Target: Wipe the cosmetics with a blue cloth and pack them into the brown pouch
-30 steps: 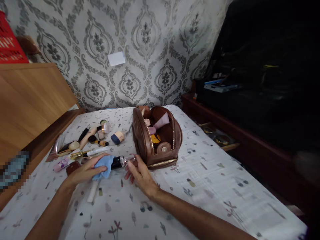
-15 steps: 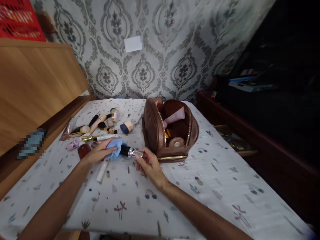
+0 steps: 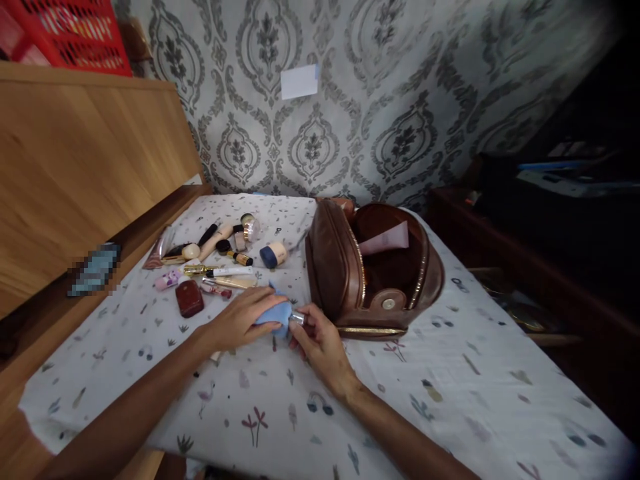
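Note:
My left hand (image 3: 240,323) is closed over a small blue cloth (image 3: 276,315) wrapped round a dark cosmetic bottle, so the bottle's body is hidden. Its silver neck (image 3: 299,319) sticks out on the right, where my right hand (image 3: 320,340) pinches it. Both hands rest low on the patterned sheet (image 3: 435,393), just in front of an open brown leather cosmetic bag (image 3: 335,267). A pink tube (image 3: 385,240) lies inside the bag.
Several cosmetics lie scattered at the back left: a small dark red case (image 3: 189,298), a blue-capped jar (image 3: 273,255), brushes and tubes. A wooden headboard (image 3: 75,173) stands on the left, a red crate (image 3: 75,33) on top of it. Dark furniture (image 3: 550,220) lines the right side.
The cloth now covers the whole dark bottle; only its silver neck shows. My hands have come closer together. The camera has turned left, so everything sits further right in view.

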Action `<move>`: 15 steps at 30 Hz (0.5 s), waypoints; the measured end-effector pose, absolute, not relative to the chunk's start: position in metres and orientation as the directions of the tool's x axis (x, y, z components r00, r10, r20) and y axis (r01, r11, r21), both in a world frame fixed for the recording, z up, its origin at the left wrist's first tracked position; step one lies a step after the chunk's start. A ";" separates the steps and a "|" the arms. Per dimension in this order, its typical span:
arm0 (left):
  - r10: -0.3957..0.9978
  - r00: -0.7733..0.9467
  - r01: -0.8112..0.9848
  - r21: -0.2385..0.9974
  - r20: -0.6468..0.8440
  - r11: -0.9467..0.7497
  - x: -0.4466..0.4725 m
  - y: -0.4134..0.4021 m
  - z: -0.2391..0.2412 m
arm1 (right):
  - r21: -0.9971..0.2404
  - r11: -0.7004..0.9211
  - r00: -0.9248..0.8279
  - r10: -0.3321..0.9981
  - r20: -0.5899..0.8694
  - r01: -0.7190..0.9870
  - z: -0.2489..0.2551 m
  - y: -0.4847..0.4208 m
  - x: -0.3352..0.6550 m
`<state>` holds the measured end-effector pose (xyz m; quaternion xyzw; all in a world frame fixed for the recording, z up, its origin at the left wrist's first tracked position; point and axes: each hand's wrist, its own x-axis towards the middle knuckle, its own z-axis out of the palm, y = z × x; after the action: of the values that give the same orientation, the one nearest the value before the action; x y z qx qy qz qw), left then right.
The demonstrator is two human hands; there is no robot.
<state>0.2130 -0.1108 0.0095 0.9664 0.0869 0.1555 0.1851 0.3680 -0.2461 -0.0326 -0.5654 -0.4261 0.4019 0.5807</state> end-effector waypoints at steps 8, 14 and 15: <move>0.214 0.959 0.138 0.354 0.186 -0.925 0.214 -0.105 0.012 | -1.000 0.010 0.312 0.950 0.013 0.010 -0.029 -0.247 0.368; 0.254 0.949 0.177 0.352 0.186 -0.919 0.217 -0.106 0.006 | -1.000 0.016 0.302 0.953 0.023 0.025 -0.028 -0.248 0.368; 0.251 0.950 0.179 0.338 0.185 -0.924 0.217 -0.106 0.005 | -1.000 0.016 0.303 0.953 0.022 0.024 -0.028 -0.248 0.368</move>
<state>0.2175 -0.1056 0.0050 0.9743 0.1104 0.1129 0.1607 0.3679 -0.2480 -0.0278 -0.5714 -0.4274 0.4070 0.5702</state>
